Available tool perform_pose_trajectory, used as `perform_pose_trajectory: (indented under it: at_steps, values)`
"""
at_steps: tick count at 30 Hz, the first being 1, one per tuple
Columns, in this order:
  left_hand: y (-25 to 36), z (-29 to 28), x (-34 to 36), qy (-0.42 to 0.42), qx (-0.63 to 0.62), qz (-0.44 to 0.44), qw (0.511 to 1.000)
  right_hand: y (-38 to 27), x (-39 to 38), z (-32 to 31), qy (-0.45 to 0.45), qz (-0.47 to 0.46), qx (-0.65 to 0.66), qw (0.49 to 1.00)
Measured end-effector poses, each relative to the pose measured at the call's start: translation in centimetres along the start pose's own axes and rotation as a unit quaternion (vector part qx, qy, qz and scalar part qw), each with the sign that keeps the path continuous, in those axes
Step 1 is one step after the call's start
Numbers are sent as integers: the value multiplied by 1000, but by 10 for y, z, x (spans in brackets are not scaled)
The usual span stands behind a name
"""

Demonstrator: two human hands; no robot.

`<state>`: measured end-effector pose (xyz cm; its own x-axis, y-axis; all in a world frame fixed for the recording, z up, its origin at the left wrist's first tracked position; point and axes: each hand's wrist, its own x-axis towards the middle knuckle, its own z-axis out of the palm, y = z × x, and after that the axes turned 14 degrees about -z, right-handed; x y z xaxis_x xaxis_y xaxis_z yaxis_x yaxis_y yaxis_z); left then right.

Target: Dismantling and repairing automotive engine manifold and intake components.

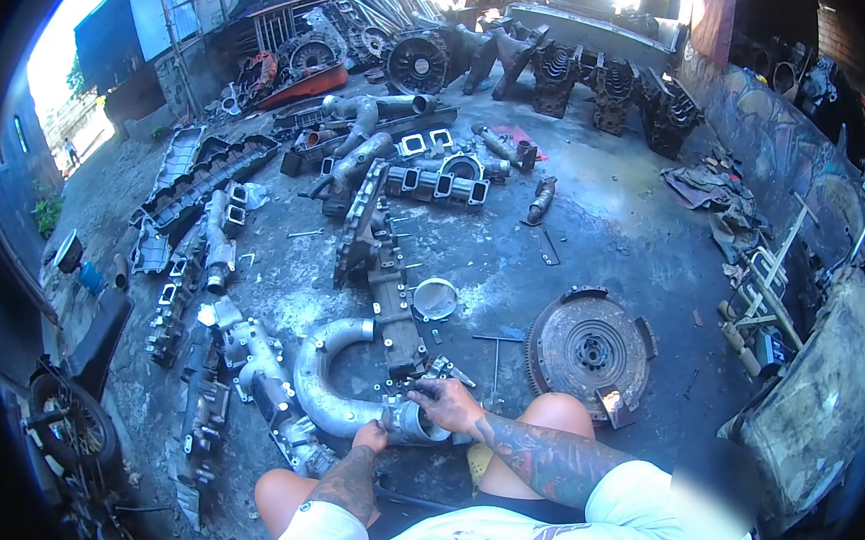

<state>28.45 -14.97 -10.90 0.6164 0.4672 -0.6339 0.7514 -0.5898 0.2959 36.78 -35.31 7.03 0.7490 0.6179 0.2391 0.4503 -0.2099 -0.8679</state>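
Note:
A curved grey metal pipe (312, 371) lies on the ground before my knees, its wide round mouth turned towards me. My left hand (370, 435) is closed at the near edge of the pipe, by its collar. Over the pipe's mouth is my right hand (448, 406), its fingers bent and pinched together above the collar; anything between them is too small to make out. Just beyond the hands stands the end of a long dark manifold (393, 312) with bolts along it. Small metal pieces (451, 370) lie close to my right fingers.
A toothed flywheel (591, 354) lies at right, with a T-handled tool (497, 350) beside it. A round pan (435, 298) sits beyond the pipe. Manifolds (261, 375) line the left. Engine blocks (600, 87) stand at the back; a motorcycle wheel (70, 421) is far left.

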Motion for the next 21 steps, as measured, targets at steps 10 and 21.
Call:
perform_pose_trajectory:
  at_steps: [10, 21]
  values:
    - [9, 2, -9, 31, -10, -55, 998, 4, 1, 3, -9, -50, 16, 999]
    - [0, 6, 2, 8, 7, -60, 998, 6, 0, 8, -28, 11, -30, 999]
